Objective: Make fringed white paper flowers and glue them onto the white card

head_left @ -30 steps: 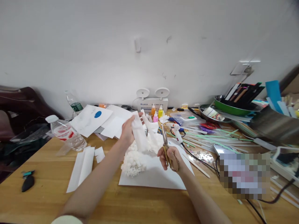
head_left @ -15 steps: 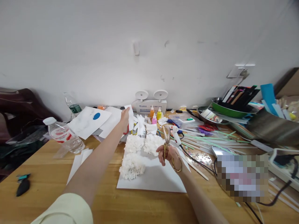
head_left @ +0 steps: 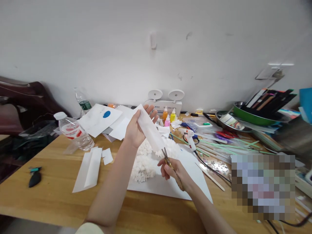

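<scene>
My left hand (head_left: 136, 128) is raised above the table, fingers closed on a folded white paper strip (head_left: 151, 130) that slants down to the right. My right hand (head_left: 172, 169) grips gold-handled scissors (head_left: 170, 165), whose blade tips touch the strip's lower end. Below the hands, white fluffy paper flowers (head_left: 142, 165) lie on a large white sheet (head_left: 175, 185) on the wooden table (head_left: 48, 201).
A folded white paper (head_left: 89, 169) and small scraps lie to the left, beside a fallen water bottle (head_left: 74, 131) and a black clip (head_left: 34, 177). A glue gun (head_left: 191, 139), paint bottles (head_left: 169, 117), straws (head_left: 224, 146) and a green pan (head_left: 253, 115) crowd the right.
My left hand drew back from the far paper pile, holding a white strip. The scissors in my right hand tilted toward the strip's lower end. The camera shifted slightly.
</scene>
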A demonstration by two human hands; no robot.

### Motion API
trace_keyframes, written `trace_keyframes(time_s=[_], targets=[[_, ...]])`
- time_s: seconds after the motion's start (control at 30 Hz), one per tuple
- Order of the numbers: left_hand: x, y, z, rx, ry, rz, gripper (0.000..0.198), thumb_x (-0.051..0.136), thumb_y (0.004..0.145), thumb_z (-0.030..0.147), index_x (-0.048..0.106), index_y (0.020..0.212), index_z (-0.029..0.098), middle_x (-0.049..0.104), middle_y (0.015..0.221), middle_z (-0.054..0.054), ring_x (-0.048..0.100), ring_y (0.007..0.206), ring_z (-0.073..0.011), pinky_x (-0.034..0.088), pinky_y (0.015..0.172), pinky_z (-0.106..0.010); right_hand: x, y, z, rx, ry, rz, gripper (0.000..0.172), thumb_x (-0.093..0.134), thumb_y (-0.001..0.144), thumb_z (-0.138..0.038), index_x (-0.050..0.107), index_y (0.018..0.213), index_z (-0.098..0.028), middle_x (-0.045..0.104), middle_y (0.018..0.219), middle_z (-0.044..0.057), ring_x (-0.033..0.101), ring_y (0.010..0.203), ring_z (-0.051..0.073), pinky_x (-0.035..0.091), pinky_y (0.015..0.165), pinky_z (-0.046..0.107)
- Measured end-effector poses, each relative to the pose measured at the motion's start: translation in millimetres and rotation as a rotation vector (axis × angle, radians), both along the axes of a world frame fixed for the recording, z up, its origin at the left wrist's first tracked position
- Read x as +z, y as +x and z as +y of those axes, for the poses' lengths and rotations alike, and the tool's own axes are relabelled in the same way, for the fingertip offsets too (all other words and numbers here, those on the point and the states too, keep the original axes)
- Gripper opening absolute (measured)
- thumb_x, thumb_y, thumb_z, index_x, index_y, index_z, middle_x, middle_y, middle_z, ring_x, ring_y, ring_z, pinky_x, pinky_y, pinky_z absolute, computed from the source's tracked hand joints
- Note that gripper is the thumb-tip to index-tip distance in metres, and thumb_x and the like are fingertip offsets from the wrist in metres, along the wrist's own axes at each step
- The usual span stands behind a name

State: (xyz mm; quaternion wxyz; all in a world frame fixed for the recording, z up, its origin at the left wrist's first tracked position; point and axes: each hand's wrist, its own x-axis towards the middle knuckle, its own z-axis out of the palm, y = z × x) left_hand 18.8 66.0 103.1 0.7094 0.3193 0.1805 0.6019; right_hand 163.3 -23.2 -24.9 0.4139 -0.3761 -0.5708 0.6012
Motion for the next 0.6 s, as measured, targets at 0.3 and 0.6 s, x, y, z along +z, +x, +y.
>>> trace_keyframes(time_s=[0.3,0.6], targets=[[-9.3,-7.7,13.0,-0.012,-0.038,-0.036,0.029,0.034,0.087,0.030,0.054,0.106,0.022,0.056,0.117,-0.002,0.047,0.113,-0.0189,0.034,0.098,-0.040,-2.9,2.5,-0.1,-0.014,0.000,-0.038,0.045,0.046,0.076,-0.055,0.052,0.091,-0.013,0.052,0.061,0.002,0.046,0.052,0.011,0.037,0.050,0.024],[-18.9,-9.5,20.7,-0.105,-0.044,0.005,0.027,0.037,0.086,0.031,0.055,0.104,0.020,0.057,0.116,-0.004,0.050,0.109,-0.0213,0.036,0.096,-0.044,2.6,2.3,-0.5,-0.047,-0.017,-0.108,0.041,0.047,0.076,-0.052,0.052,0.087,-0.013,0.050,0.059,0.000,0.045,0.051,0.010,0.037,0.050,0.024]])
